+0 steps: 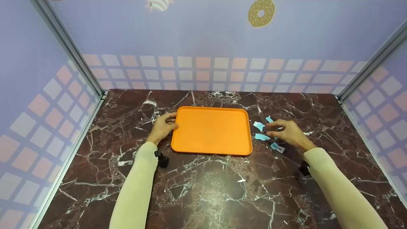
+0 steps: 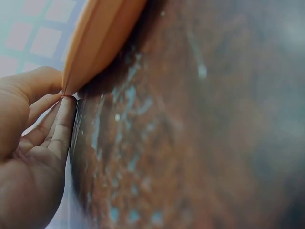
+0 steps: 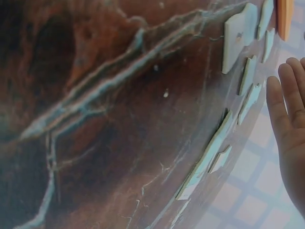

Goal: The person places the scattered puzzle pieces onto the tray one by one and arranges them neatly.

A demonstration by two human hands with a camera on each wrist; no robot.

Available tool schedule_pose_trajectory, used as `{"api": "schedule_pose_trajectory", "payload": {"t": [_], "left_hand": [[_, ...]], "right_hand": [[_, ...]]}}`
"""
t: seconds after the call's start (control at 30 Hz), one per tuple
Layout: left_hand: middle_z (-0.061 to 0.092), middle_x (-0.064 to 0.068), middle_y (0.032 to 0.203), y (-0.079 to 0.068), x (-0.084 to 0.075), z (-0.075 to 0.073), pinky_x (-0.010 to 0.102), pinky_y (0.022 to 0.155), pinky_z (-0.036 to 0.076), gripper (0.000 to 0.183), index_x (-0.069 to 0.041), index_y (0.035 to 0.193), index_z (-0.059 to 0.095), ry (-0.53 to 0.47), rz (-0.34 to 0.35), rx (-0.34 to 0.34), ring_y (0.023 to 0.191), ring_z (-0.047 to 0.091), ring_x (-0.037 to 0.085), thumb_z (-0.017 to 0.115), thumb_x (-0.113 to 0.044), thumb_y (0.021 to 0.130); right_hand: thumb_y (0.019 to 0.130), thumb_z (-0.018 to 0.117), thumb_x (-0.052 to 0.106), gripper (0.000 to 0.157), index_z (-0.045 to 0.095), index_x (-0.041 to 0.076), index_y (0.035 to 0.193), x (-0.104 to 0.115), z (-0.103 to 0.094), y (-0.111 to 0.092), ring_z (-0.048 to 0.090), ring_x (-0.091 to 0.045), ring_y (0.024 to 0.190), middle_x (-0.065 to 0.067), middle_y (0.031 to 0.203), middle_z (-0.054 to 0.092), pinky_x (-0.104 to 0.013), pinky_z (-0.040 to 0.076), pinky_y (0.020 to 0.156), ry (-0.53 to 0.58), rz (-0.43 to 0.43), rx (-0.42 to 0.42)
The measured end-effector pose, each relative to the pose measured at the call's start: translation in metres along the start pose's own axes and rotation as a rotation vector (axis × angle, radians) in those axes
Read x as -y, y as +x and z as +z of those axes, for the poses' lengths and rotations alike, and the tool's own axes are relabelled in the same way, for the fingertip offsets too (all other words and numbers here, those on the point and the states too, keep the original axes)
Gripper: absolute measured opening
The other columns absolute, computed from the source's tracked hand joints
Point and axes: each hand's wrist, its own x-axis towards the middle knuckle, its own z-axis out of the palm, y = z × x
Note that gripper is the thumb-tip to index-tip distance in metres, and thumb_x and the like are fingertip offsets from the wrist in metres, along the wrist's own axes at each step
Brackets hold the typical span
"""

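Note:
An orange tray (image 1: 212,130) lies on the dark marbled table. My left hand (image 1: 162,128) pinches its left rim; in the left wrist view the thumb lies on top of the tray's edge (image 2: 97,43) and the fingers (image 2: 64,121) are below it. To the right of the tray, my right hand (image 1: 287,132) hovers over several flat, light blue puzzle pieces (image 1: 262,136), its fingers loosely bent. In the right wrist view that hand's fingers (image 3: 288,90) are nearly straight and apart from the pieces (image 3: 240,36), with nothing seen between them.
The marbled table (image 1: 203,190) has walls on its left, back and right, purple with pink and white squares (image 1: 203,74). A small white scrap (image 1: 241,180) shows on the table in front of the tray. Dark wrist devices (image 1: 162,159) sit under both sleeves.

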Motion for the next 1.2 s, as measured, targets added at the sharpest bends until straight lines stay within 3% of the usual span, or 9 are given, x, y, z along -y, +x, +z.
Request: {"api": "schedule_pose_trajectory", "payload": {"t": [0.27,0.67,1.0,1.2], "left_hand": [[0.06,0.025,0.143,-0.001,0.003,-0.001,0.035,0.101,0.056,0.059,0.004,0.151,0.056,-0.018,0.018,0.016,0.125,0.062,0.037,0.071,0.008,0.094],[0.059,0.025,0.141,-0.002,0.006,0.0,0.029,0.098,0.056,0.057,0.005,0.148,0.059,-0.055,0.024,0.001,0.125,0.062,0.038,0.071,0.01,0.092],[0.063,0.027,0.136,-0.002,0.008,0.001,0.027,0.096,0.057,0.058,0.006,0.147,0.059,-0.078,0.027,-0.009,0.122,0.064,0.037,0.072,0.009,0.091],[0.062,0.026,0.138,-0.003,0.007,0.001,0.026,0.095,0.057,0.057,0.005,0.147,0.06,-0.088,0.019,-0.011,0.124,0.064,0.038,0.072,0.01,0.091]], "right_hand": [[0.093,0.084,0.017,0.035,0.077,0.003,0.125,0.0,0.007,0.002,0.074,-0.032,0.099,-0.014,0.118,0.073,-0.024,0.06,0.077,-0.05,-0.032,0.032],[0.091,0.086,0.015,0.033,0.078,-0.001,0.119,0.004,0.015,0.005,0.071,-0.033,0.098,-0.016,0.116,0.071,-0.048,0.06,0.085,-0.111,-0.026,0.077],[0.089,0.087,0.011,0.022,0.082,0.001,0.108,0.005,0.019,0.01,0.067,-0.029,0.092,-0.012,0.107,0.069,-0.039,0.058,0.077,-0.21,-0.098,0.063],[0.088,0.087,0.009,0.018,0.081,0.001,0.102,0.006,0.021,0.01,0.067,-0.031,0.092,-0.012,0.103,0.071,-0.045,0.058,0.08,-0.245,-0.145,0.044]]}}
